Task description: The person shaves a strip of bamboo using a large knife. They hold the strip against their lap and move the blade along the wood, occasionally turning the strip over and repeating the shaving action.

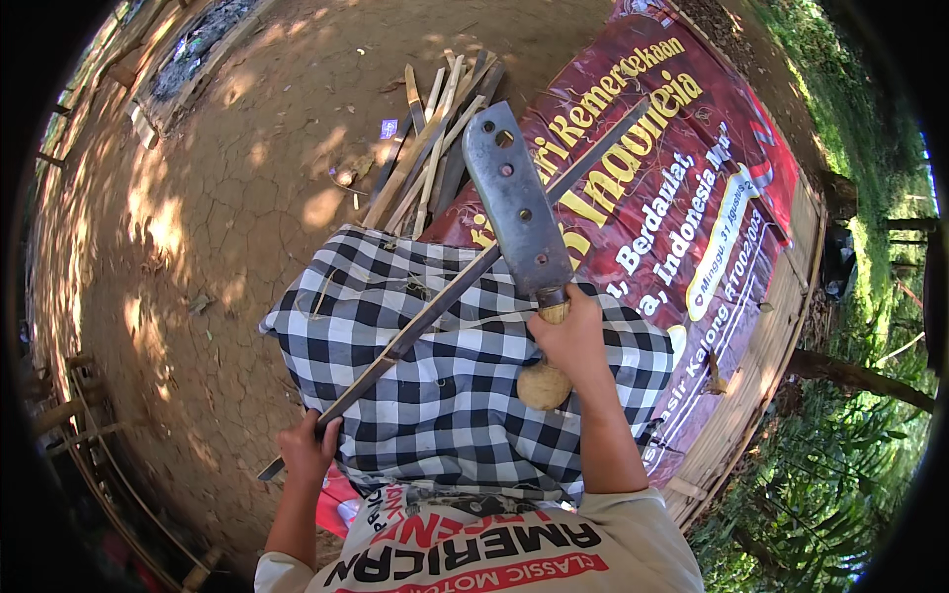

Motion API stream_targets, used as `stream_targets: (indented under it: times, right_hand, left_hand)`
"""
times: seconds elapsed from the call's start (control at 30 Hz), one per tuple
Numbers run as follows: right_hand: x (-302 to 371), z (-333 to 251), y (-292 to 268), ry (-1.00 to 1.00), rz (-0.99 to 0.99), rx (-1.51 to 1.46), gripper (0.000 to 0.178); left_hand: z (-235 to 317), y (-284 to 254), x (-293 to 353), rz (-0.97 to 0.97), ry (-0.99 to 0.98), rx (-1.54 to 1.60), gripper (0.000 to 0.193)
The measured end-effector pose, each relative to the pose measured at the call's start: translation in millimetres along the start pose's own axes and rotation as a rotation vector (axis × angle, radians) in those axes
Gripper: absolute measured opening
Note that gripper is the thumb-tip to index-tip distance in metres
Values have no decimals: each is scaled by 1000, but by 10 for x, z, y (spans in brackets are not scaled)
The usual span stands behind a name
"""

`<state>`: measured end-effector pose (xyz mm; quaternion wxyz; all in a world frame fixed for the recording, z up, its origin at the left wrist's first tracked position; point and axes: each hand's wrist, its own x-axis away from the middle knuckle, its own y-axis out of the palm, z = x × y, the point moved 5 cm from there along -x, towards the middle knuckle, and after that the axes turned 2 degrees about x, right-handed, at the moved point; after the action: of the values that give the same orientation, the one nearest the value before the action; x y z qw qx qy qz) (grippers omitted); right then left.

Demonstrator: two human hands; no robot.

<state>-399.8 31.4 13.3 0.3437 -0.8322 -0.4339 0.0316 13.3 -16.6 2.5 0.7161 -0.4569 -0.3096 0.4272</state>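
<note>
My left hand (308,447) is closed round the lower end of a long, dark bamboo strip (430,314), which runs slantwise up to the right across my lap. In my right hand (573,338) is a broad-bladed machete (519,212), gripped by its wooden handle with a round knob at the butt. Its grey blade has several holes and points away from me. The blade crosses over the strip and hides part of it; whether they touch I cannot tell. A black-and-white checked cloth (435,435) covers my lap beneath both.
Several split strips (435,158) lie in a pile on the bare earth ahead. To the right, a dark red printed banner (633,168) is spread over a bamboo platform (761,395). Green plants (840,474) grow beyond it. A bamboo frame (109,455) stands at the left.
</note>
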Motion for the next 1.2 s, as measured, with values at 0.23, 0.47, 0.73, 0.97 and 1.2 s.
stream_targets:
  times: [0.23, 0.47, 0.73, 0.97, 1.2]
  right_hand:
    - [37, 14, 69, -56, -100, 44, 30]
    - [157, 33, 201, -71, -112, 65, 32]
    - [244, 2, 261, -93, -129, 31, 29]
    - [105, 23, 106, 25, -129, -70, 28]
    - [206, 27, 187, -78, -245, -12, 34]
  left_hand:
    - [-47, -6, 12, -9, -21, -12, 34]
    - [-18, 9, 30, -35, -74, 37, 34]
    - [-27, 45, 29, -18, -70, 5, 34]
    - [-5, 25, 31, -2, -52, 17, 33]
    - [11, 41, 21, 14, -40, 18, 32]
